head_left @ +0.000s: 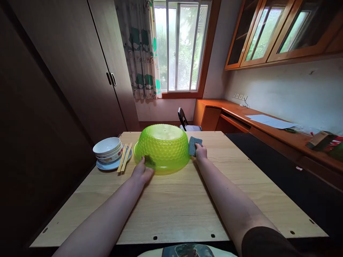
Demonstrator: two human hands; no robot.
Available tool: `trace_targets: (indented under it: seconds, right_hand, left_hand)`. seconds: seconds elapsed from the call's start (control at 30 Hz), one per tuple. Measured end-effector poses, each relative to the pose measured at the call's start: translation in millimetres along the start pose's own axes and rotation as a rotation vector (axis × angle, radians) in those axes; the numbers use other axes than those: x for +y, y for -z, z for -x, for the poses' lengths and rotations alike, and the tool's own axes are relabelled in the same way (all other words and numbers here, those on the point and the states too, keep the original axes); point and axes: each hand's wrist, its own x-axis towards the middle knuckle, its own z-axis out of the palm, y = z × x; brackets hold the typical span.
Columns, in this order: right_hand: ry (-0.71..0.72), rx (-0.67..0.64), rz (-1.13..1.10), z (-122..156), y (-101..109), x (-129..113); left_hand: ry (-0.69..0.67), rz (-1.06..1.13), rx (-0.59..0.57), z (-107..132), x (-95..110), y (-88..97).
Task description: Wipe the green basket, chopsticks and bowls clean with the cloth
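A translucent lime-green plastic basin (164,153) rests upside down on the wooden table, its flat base on top and its wall dimpled. At its near left rim, my left hand (142,171) grips the edge; the fingers show dimly through the plastic and the thumb is outside. My right hand (201,152) pinches a grey-blue textured cleaning cloth (195,145) beside the basin's right wall. Whether the cloth touches the wall, I cannot tell.
Stacked white bowls (107,148) stand on a blue-rimmed plate (103,166) at the left, with wooden chopsticks (123,159) leaning against them. The wooden table (171,207) has holes along its edge. Beyond it are a folding chair (184,119) and an orange-brown desk (211,103).
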Motion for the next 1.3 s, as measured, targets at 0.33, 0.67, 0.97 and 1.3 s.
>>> trace_targets:
  seconds: [0.33,0.67,0.97,1.3]
  right_hand:
    - [0.163,0.017,0.022,20.7,-25.2,-48.7]
    - [0.277,-0.617,0.221,111.4,-54.8,-81.4]
    - [1.035,-0.314,1.008,130.7,-47.6,-86.3]
    - [1.336,-0.86,1.213,150.6,-51.2,-71.1]
  left_hand:
    - [0.065,-0.151,-0.237,12.5,1.0,0.8]
    - [0.081,-0.245,-0.471,24.9,-4.0,3.0]
    - [0.104,-0.25,-0.544,32.5,-9.9,2.4]
    - [0.086,-0.159,-0.526,32.4,-13.3,3.7]
